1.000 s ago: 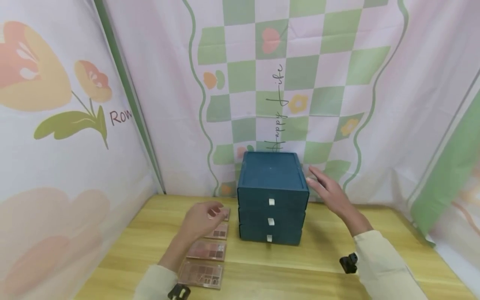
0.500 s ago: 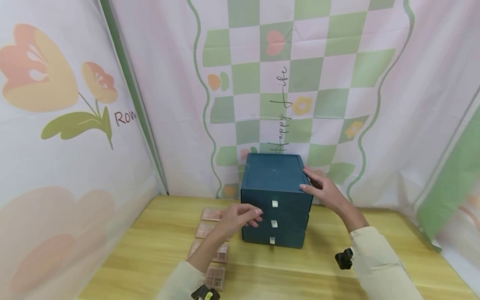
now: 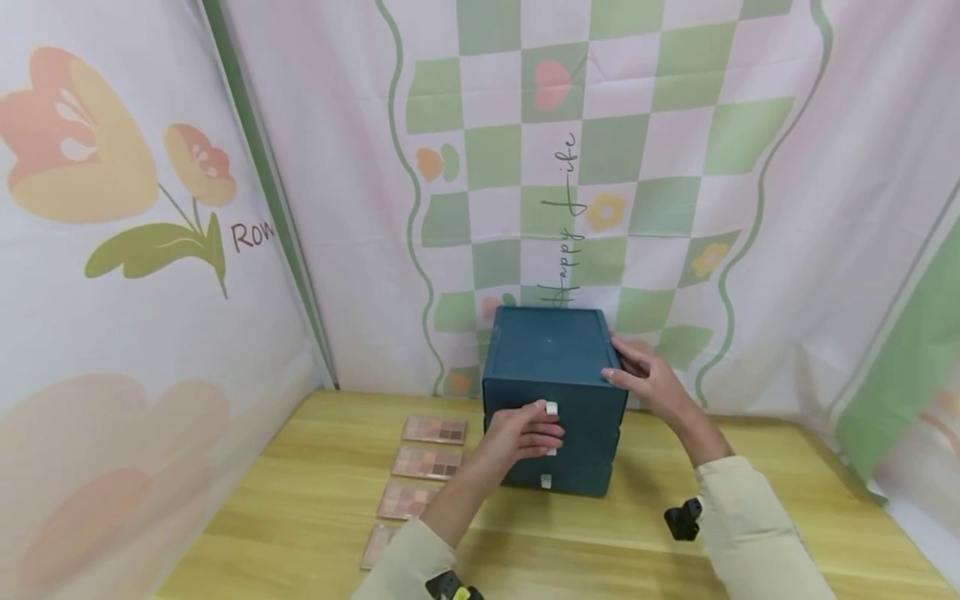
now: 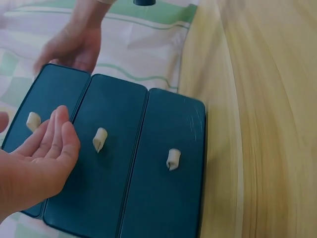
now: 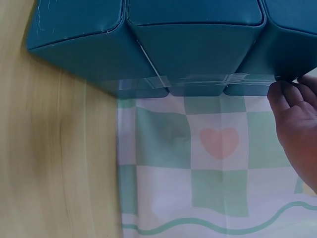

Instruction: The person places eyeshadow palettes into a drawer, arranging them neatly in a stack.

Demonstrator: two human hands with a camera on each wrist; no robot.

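Observation:
A dark teal three-drawer box (image 3: 555,346) stands at the back of the table, its drawers closed. White pull tabs stick out from the drawer fronts. My left hand (image 3: 513,437) is in front of the box, at the top drawer's tab (image 4: 33,121). In the left wrist view its fingers (image 4: 62,136) are extended near that tab, with the thumb apart on the other side; contact is not clear. My right hand (image 3: 656,387) rests on the box's upper right edge, fingers along the side and thumb at the front corner. The right wrist view shows those fingers at the box's side.
Several eyeshadow palettes lie in a column left of the box, among them the farthest palette (image 3: 435,430) and the nearest palette (image 3: 377,546), partly behind my left sleeve. The wooden table (image 3: 285,500) meets a patterned cloth (image 3: 360,317) behind the box.
My left hand has moved right, from the farthest palette to the top drawer's tab. My right hand has come in from beside the box onto its upper right edge.

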